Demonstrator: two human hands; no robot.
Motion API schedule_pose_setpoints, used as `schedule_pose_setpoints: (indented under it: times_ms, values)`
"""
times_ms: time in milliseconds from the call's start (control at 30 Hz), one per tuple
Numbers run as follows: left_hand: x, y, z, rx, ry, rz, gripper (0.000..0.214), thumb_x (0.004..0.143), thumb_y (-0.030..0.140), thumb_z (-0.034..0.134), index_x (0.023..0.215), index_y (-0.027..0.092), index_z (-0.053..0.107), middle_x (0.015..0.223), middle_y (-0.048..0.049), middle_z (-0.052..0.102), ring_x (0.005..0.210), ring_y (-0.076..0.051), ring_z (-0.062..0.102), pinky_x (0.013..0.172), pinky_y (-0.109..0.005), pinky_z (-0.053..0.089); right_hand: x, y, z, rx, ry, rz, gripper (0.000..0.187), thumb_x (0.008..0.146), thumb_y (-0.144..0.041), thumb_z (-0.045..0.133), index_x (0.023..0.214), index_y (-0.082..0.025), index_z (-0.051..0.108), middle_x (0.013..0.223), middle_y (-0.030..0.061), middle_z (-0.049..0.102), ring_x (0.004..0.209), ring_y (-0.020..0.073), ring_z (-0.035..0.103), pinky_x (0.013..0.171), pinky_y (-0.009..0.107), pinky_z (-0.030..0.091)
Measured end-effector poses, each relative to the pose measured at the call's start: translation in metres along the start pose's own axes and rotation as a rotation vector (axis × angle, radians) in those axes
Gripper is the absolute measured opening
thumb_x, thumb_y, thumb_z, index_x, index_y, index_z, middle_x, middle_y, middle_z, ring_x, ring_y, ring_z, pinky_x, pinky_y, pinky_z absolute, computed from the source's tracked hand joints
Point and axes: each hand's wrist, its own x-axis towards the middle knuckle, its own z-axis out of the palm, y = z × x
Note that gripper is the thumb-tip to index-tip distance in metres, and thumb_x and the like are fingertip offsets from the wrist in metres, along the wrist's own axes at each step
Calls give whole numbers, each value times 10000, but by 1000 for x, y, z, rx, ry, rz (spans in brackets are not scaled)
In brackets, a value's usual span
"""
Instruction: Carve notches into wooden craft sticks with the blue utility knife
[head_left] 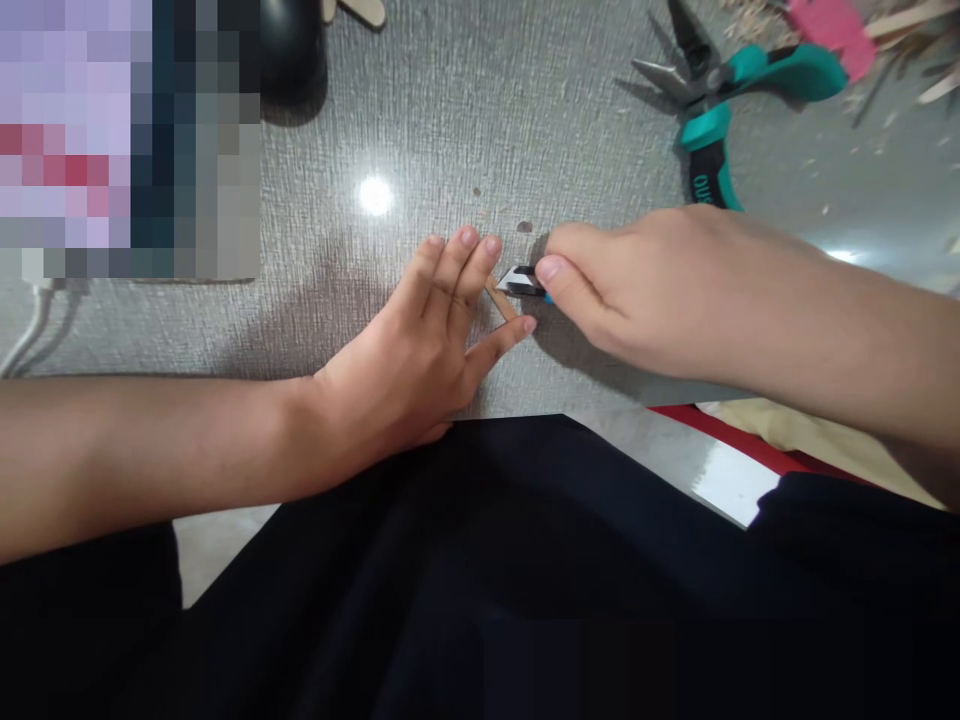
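Observation:
My right hand (637, 290) is closed around a small utility knife (521, 281); only its silver blade tip and black holder stick out past my thumb. The blade tip rests against a small thin wooden stick (501, 301) lying on the grey textured table (450, 120). My left hand (427, 335) lies on the table with fingers stretched out, fingertips pressing on the stick from both sides. The stick is mostly hidden under those fingers.
Teal-handled pliers (720, 85) lie at the back right beside wood scraps and a pink object (829, 25). A dark round object (292, 45) and a wooden stick (364, 10) sit at the back. White cable (34, 325) runs at left. My dark clothing fills the foreground.

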Motion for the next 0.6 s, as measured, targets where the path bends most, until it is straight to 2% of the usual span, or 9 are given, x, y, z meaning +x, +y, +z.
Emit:
schedule_pose_setpoints:
  times_ms: [133,233,333,467,600]
  values:
    - [0,-1,2,14,-12,8,1096,1092,634,719,1992,179,286,2096,-194,182,1896,-663,121,1534,-865,270,1,1,2,58,-16,-21,555,1258,-497,334,1223,-177,786,776,70,610,654,231,463,728,402,287]
    - [0,-1,3,23,-9,6,1131,1085,656,742,1991,168,274,2097,-204,167,1894,-666,107,1534,-868,262,0,2,5,55,12,-21,573,1249,-516,323,1243,-185,792,759,51,577,642,217,345,730,400,265]
    - [1,0,3,38,-15,11,1134,1070,646,765,1976,141,308,2088,-230,184,1892,-666,111,1525,-868,283,-3,2,9,60,21,15,582,1242,-520,341,1282,-173,806,772,72,614,657,226,405,732,400,262]
    - [1,-1,1,36,-17,18,1128,1059,634,775,1969,142,325,2088,-239,174,1891,-664,125,1513,-870,310,-5,1,17,13,71,23,644,1228,-461,258,1375,-128,790,878,162,751,727,297,587,702,406,246]
    - [0,-2,1,27,-16,19,1132,1063,644,766,1972,142,314,2090,-242,155,1893,-661,110,1511,-870,310,-8,-5,22,-32,107,33,648,1223,-450,206,1393,-148,753,926,175,795,777,332,673,693,399,214]
